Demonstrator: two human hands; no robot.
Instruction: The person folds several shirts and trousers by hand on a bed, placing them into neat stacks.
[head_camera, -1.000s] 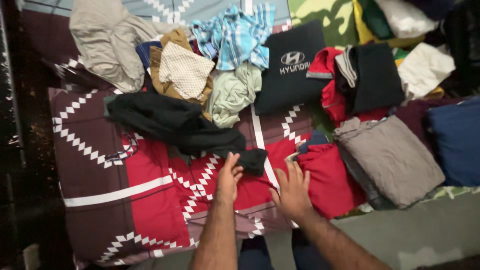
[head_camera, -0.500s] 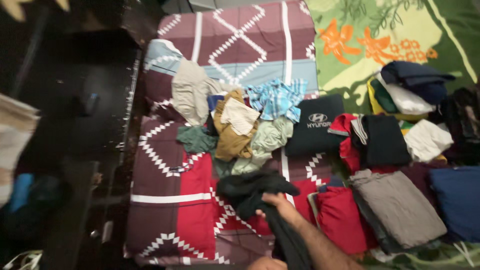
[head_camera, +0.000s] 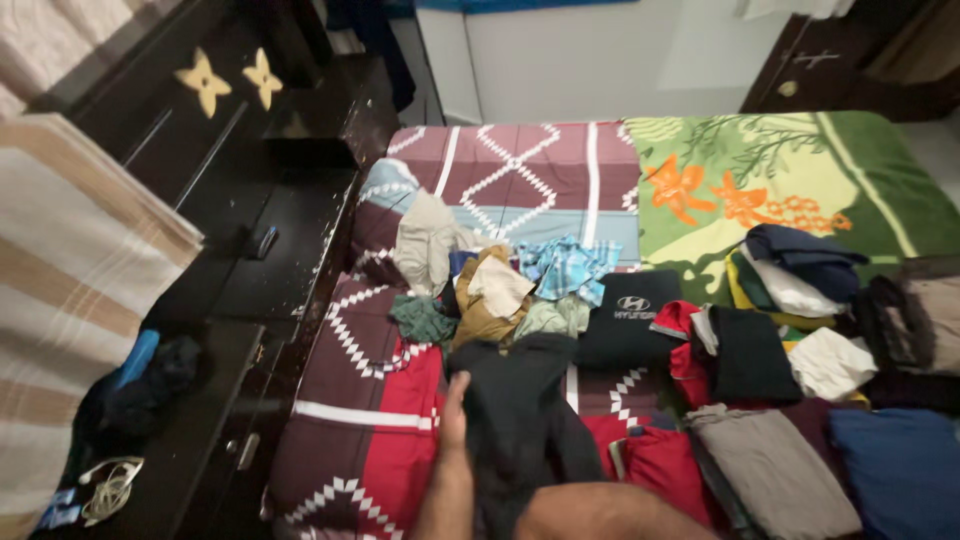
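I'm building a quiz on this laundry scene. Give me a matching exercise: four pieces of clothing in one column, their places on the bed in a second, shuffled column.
Things:
1. black garment
2. blue checked shirt
3. grey folded garment
4. beige garment

Places:
A. top of the loose heap, to its right
B. near edge, between red and blue folded pieces
C. beside the left hand, held up
D. far left end of the heap

Pairs: 1-C, 2-A, 3-B, 4-D
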